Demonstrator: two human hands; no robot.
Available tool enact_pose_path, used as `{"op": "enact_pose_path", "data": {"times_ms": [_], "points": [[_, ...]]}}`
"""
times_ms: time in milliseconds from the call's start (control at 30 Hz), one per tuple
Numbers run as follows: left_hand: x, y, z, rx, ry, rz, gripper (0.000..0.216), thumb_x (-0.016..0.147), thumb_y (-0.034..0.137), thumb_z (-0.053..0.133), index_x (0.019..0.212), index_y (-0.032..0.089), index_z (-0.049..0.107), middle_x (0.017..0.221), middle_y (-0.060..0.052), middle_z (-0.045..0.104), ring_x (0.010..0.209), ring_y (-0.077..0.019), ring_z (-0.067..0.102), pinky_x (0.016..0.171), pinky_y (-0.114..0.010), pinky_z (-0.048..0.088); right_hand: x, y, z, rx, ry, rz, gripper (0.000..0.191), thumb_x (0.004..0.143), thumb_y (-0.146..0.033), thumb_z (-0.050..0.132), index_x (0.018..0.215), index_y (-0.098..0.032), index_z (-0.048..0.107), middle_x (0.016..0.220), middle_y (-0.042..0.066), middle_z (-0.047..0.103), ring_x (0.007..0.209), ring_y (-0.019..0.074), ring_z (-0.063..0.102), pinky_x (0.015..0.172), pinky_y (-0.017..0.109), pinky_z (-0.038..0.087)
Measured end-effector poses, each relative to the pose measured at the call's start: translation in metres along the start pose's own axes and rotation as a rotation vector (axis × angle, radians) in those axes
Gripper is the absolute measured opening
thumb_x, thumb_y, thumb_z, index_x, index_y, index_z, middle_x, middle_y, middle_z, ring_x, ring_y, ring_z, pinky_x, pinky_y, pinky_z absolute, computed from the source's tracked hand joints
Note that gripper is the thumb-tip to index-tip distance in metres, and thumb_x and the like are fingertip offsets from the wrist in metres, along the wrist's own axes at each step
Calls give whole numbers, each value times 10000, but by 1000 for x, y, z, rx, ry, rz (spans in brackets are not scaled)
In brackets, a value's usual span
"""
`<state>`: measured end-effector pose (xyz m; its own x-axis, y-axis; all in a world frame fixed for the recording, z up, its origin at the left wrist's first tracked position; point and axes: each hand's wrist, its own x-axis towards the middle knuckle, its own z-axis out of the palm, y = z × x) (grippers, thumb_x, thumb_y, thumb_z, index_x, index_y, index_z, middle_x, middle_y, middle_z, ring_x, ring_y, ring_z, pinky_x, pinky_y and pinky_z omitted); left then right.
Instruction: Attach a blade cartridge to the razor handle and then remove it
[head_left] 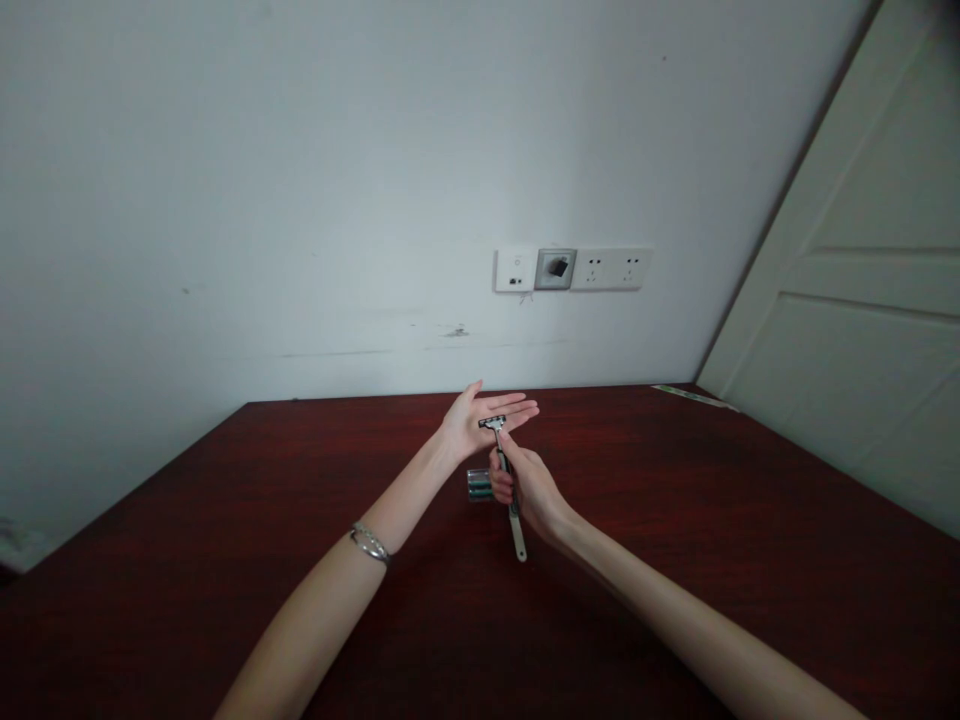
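My right hand (529,487) is closed around the handle of a razor (517,535), whose head points up and away from me. The razor's head lies in front of the palm of my left hand (480,420); whether it touches the skin I cannot tell. My left hand is open, palm turned up, with its fingers stretched out to the right. Behind the fingers of my right hand, a small clear pack with green-and-silver contents (478,484) rests on the table, partly hidden. A silver bangle (369,543) circles my left wrist.
The dark red wooden table (262,500) runs back to a white wall. Sockets (611,269) are set in the wall above its far edge. A pale strip (694,396) lies at the back right corner, beside a white panelled door (862,280).
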<state>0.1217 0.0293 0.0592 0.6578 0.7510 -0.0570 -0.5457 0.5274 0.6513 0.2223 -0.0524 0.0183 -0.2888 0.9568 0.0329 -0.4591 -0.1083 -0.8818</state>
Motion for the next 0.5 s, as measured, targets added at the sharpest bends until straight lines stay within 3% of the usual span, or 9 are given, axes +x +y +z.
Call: {"op": "enact_pose_path", "data": {"times_ms": [233, 500], "points": [[-8, -11, 13, -44, 66, 18, 615, 924, 360, 193, 1274, -125, 337, 1199, -310, 516, 1097, -292, 557, 909, -358, 470, 1, 2, -5, -22, 53, -2, 452, 685, -586, 616, 595, -178, 444, 435, -104, 257, 369, 28, 201, 346, 162, 156], [-4, -16, 4, -82, 78, 49, 550, 907, 285, 259, 1245, -130, 388, 1137, -303, 565, 1075, -286, 573, 911, -347, 464, 0, 2, -3, -63, 130, 21, 480, 655, -602, 623, 565, -177, 419, 415, -113, 239, 352, 15, 173, 330, 149, 120]]}}
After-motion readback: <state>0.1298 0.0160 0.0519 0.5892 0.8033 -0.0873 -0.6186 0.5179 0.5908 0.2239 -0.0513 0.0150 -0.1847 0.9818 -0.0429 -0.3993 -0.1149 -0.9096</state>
